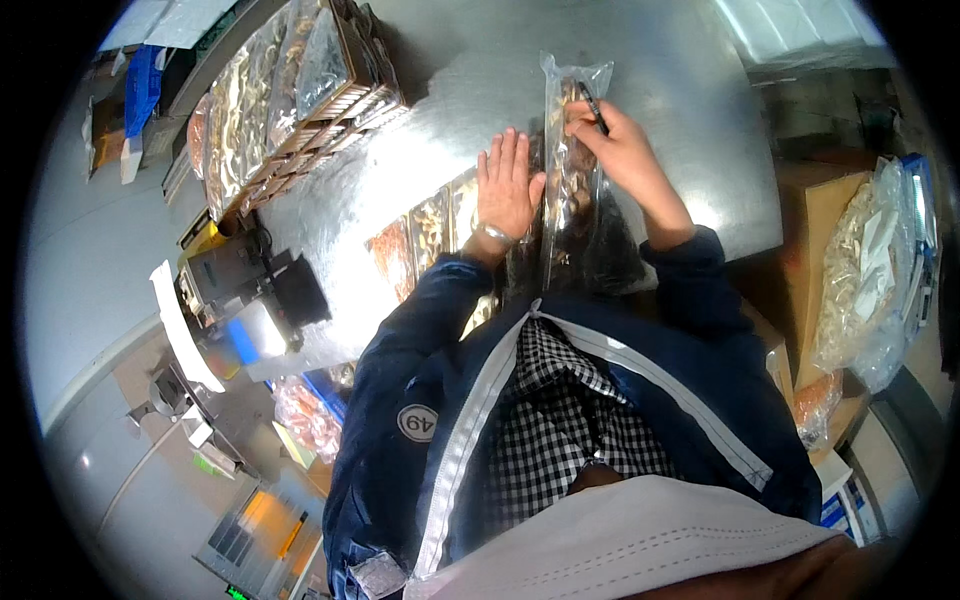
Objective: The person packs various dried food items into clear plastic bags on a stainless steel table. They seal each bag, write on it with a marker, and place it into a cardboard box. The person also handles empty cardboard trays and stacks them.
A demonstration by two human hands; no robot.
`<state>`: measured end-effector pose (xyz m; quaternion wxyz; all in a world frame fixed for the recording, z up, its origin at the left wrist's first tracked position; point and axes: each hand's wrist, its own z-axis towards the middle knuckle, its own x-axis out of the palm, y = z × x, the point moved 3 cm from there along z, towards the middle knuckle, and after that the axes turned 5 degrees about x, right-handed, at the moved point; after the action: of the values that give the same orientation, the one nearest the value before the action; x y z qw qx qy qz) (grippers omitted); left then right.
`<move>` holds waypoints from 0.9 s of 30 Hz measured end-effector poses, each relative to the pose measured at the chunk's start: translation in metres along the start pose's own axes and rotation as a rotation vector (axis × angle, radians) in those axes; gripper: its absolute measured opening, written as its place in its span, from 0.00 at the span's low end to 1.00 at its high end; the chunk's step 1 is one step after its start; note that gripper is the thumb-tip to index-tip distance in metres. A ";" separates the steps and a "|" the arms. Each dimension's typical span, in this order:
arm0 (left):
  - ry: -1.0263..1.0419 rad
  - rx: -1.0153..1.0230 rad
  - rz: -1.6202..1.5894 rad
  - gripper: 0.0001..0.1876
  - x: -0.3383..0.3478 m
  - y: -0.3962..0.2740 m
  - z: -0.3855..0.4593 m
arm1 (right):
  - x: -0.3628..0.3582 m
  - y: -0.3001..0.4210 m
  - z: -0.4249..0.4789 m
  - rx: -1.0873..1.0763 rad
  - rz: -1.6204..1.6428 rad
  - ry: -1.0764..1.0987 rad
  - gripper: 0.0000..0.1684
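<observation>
A long clear plastic bag of brown dried food (574,172) lies on a metal table (465,45) in front of me. My right hand (615,139) is over its far part, with a dark pen (592,107) held between thumb and fingers. My left hand (510,187) rests palm down just left of that bag, fingers extended and holding nothing. Under and beside my left wrist lies a row of similar clear bags, among them one with reddish contents (392,256) and one with pale yellowish pieces (430,229). A darker bag (619,247) lies to the right, partly beneath my right forearm.
Stacked trays (322,124) with filled bags stand at the back left. A machine with a dark flat part (300,289) sits at the table's left edge. On the right, a cardboard box (825,225) stands beside a large bag of pale pieces (859,270).
</observation>
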<state>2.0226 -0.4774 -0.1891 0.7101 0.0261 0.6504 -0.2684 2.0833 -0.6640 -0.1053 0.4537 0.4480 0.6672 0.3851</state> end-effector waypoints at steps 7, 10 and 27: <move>0.272 0.079 -0.074 0.44 -0.004 -0.019 -0.107 | -0.033 -0.041 0.013 0.075 -0.392 -0.251 0.33; 0.295 0.095 -0.019 0.41 -0.010 -0.017 -0.101 | -0.016 -0.059 0.041 0.130 -0.228 -0.065 0.40; 0.135 0.011 -0.021 0.33 -0.038 -0.005 -0.188 | 0.037 -0.116 0.073 0.122 -0.140 -0.247 0.51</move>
<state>1.8496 -0.3958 -0.1804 0.6615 0.0412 0.6956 -0.2772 2.1173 -0.6565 -0.2430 0.5302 0.4710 0.6581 0.2530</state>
